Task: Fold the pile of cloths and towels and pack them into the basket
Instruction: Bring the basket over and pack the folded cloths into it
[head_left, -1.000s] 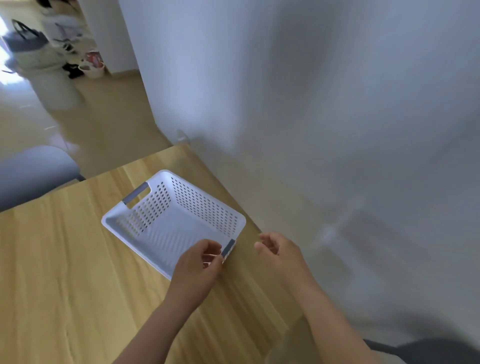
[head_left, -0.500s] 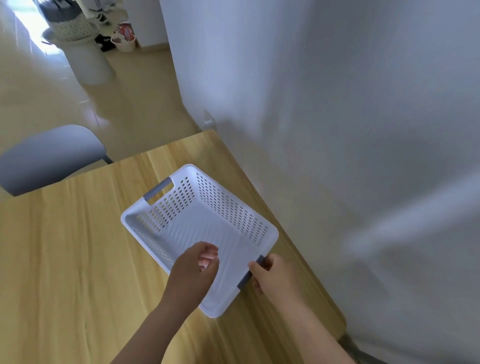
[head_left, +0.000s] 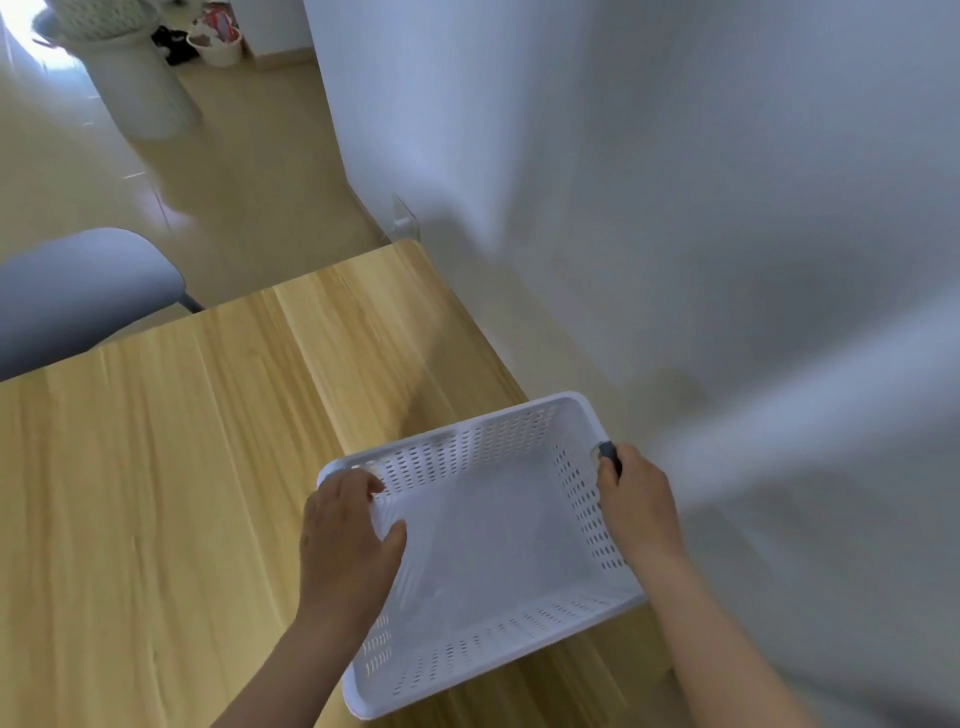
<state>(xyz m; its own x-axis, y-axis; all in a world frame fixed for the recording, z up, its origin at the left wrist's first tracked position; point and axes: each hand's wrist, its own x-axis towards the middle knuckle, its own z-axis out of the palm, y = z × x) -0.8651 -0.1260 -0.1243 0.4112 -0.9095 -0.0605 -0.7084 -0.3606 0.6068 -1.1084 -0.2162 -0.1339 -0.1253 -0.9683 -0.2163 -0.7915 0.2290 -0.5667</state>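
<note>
A white perforated plastic basket (head_left: 524, 623) with grey handles sits at the right edge of the wooden table (head_left: 156, 493), its right end jutting past the edge. The basket holds nothing. My left hand (head_left: 345, 540) grips its left rim, thumb inside. My right hand (head_left: 636, 506) is closed on the grey handle at its right end. No cloths or towels are in view.
A white wall (head_left: 675, 182) runs close along the table's right side. A grey chair (head_left: 78, 291) stands beyond the table's far edge at left. On the floor farther back are a white laundry bin (head_left: 140, 88) and a small bowl-shaped container (head_left: 215, 44).
The basket has turned and slid nearer to me and to the right. My right hand took hold of the grey handle; my left hand shifted to the left rim.
</note>
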